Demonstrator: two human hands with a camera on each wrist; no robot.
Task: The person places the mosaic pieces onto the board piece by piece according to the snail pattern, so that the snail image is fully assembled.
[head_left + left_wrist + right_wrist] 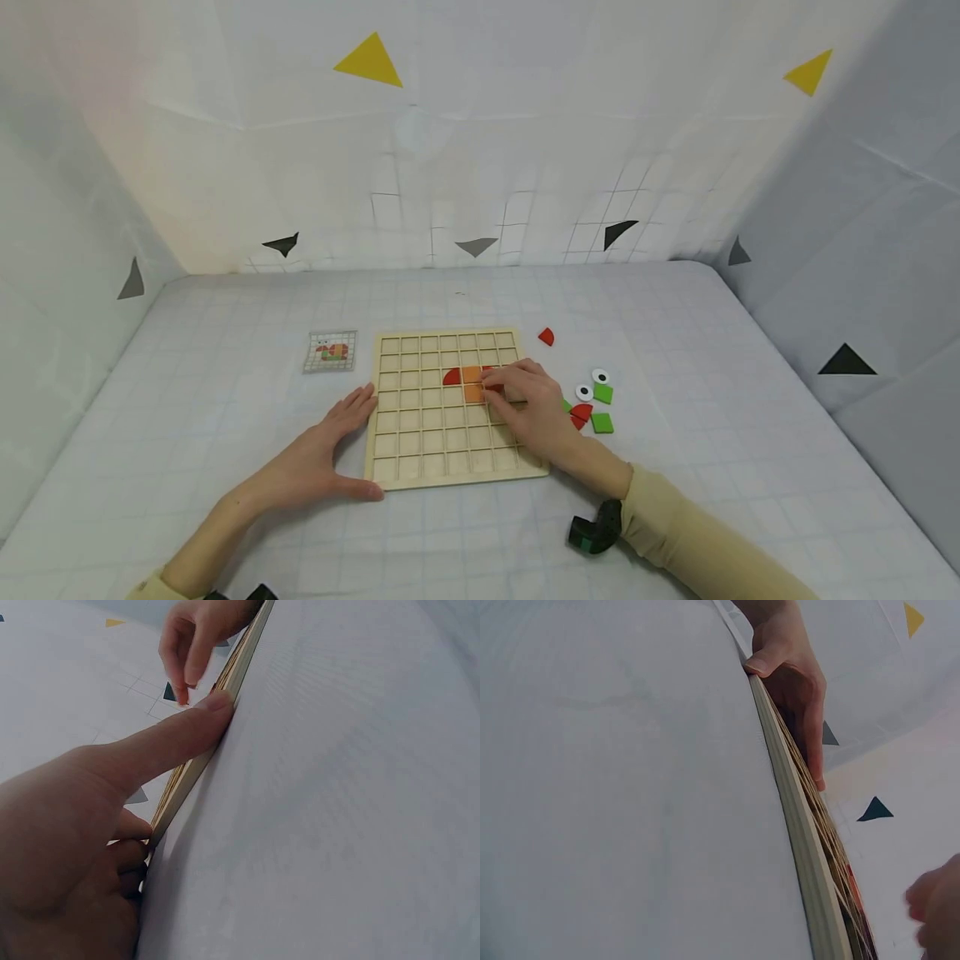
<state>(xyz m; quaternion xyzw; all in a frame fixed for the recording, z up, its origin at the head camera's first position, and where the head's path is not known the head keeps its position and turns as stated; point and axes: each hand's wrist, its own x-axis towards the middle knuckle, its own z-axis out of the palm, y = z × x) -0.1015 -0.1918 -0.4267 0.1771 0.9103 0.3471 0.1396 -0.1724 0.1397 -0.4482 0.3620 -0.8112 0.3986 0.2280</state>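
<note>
A light wooden grid board (420, 442) lies mid-table. My left hand (315, 458) rests at its left side, fingers spread along the edge and thumb on the near corner. Over the board's right half, my right hand (532, 408) is bent down with thumb and fingertips together. The left wrist view shows a small orange-red tile (182, 698) at those fingertips; its shape is mostly hidden. On the grid lie a red quarter-round tile (452, 377) and orange square tiles (472, 374). More red beside them is partly covered by the right hand.
Right of the board lie green square tiles (602, 423), red quarter-round tiles (581, 412) and two white eye discs (600, 377). One red tile (547, 337) sits apart near the far right corner. A small picture card (331, 352) lies left of the board.
</note>
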